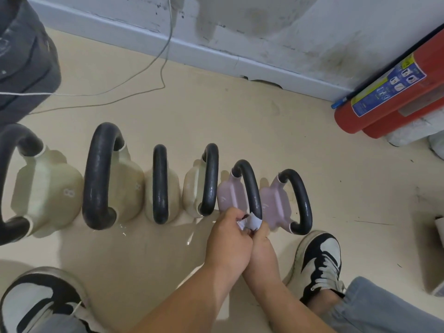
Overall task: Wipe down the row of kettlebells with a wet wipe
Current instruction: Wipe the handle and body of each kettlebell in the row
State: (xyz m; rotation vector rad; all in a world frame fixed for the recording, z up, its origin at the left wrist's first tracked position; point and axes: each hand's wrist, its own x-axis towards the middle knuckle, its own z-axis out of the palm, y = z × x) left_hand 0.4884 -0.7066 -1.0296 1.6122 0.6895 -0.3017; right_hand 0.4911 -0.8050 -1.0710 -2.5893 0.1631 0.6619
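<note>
Pinched in the curled fingers of left hand [228, 239] and right hand [263, 239], the wet wipe [249, 222] wraps the near foot of the handle [252, 186] on the lilac kettlebell [230, 194] — fifth in the floor row. A sideways tug might tip it, or the bunched wipe could slip off.
</note>
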